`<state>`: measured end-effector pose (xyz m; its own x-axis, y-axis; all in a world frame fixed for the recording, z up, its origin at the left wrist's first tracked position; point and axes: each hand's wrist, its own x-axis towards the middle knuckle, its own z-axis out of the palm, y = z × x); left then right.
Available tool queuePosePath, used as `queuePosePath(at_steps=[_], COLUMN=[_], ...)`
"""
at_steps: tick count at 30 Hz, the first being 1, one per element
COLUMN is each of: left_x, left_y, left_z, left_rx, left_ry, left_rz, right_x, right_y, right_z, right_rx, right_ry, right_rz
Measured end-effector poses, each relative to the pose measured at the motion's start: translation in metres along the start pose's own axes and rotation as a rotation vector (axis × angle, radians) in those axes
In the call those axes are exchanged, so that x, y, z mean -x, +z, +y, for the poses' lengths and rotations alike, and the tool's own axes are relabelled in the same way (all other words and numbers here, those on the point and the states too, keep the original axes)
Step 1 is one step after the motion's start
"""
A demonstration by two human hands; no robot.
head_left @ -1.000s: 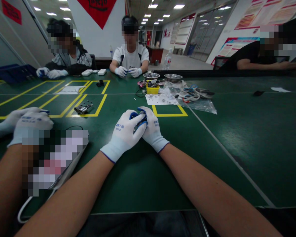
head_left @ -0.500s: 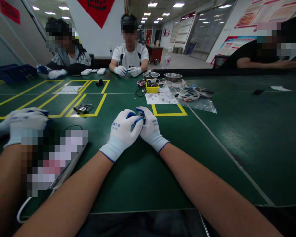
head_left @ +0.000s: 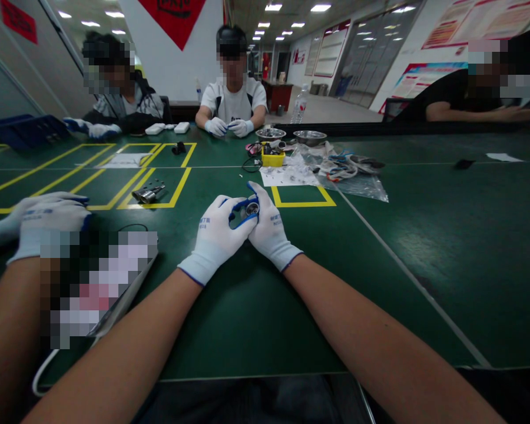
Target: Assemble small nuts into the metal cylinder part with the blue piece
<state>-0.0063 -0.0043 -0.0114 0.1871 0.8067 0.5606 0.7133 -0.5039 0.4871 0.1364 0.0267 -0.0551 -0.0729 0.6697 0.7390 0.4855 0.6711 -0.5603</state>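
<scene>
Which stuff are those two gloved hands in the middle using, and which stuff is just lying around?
In use:
left hand
right hand
round metal piece, held between them

Seemingly just lying around:
shiny metal parts (they may belong too)
yellow box
plastic bag
bottle

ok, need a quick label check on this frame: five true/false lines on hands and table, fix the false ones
1. A round metal part is held between the wearer's left hand and right hand. True.
2. The wearer's right hand is bare. False: both hands wear white gloves.
3. Two metal bowls stand beyond the yellow bin. True.
4. Loose metal pieces lie inside a yellow tape outline. True.
5. The yellow bin stands to the left of those loose metal pieces. False: it stands to their right.
</scene>
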Motion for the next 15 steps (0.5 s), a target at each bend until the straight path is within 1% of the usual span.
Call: queuePosePath(at_steps=[5, 8, 11, 15], left_x=[-0.002, -0.002, -0.002, 0.001], left_y=[0.0, 0.001, 0.004, 0.009], left_z=[-0.001, -0.003, -0.005, -0.01], left_rx=[0.071, 0.075, 0.05, 0.021], left_ry=[-0.004, 0.0, 0.031, 0.089], left_rz=[-0.071, -0.101, -0.091, -0.035], right_x=[-0.001, -0.001, -0.001, -0.001], right_y=[0.0, 0.001, 0.002, 0.002], right_z=[-0.001, -0.001, -0.001, 0.001], right_rx=[-0.017, 0.001, 0.03, 0.077], right_ry=[-0.008, -0.017, -0.017, 0.012], right_rz=[-0.025, -0.02, -0.025, -0.007])
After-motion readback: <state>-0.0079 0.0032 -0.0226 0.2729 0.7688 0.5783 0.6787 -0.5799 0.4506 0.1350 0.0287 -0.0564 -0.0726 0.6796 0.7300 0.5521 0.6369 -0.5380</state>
